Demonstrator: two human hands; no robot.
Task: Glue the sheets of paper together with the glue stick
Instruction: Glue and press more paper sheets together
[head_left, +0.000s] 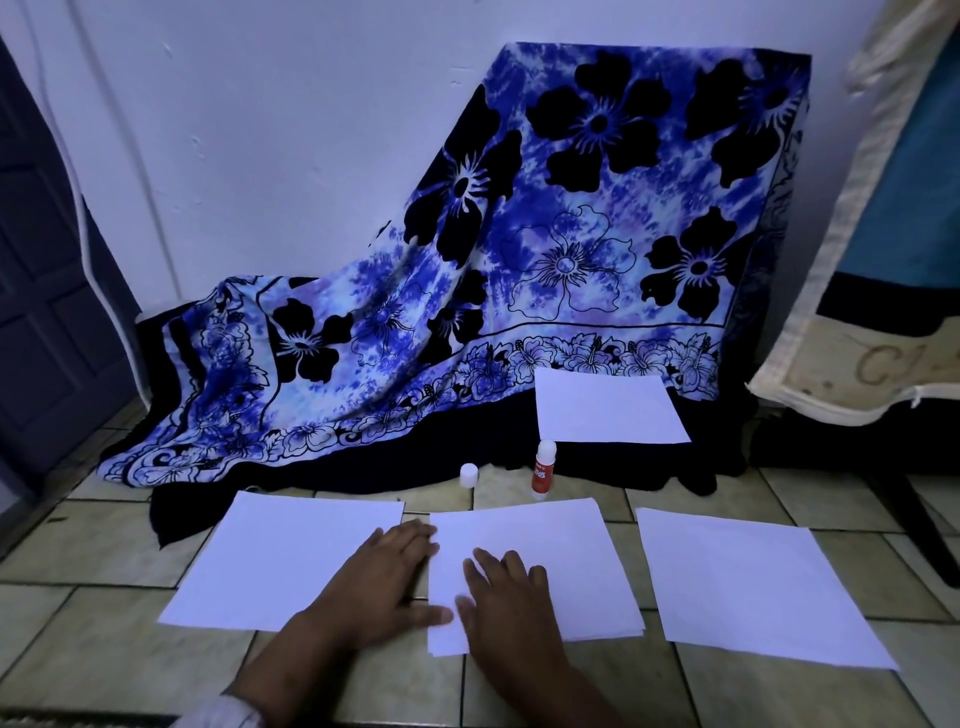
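Observation:
Three white sheets lie side by side on the tiled floor: a left sheet (280, 561), a middle stack of sheets (561, 556) and a right sheet (753, 587). A fourth sheet (608, 410) rests farther back on dark cloth. My left hand (384, 577) lies flat, fingers spread, across the gap between the left sheet and the middle stack. My right hand (504, 603) presses flat on the middle stack's near left part. A red glue stick (542, 470) stands upright and uncapped behind the middle stack. Its white cap (468, 475) stands to its left.
A blue flowered cloth (519, 249) drapes over something against the white wall. A dark door (47, 291) is at the left. A cream-edged fabric object (883, 291) hangs at the right, with a dark bar on the floor under it.

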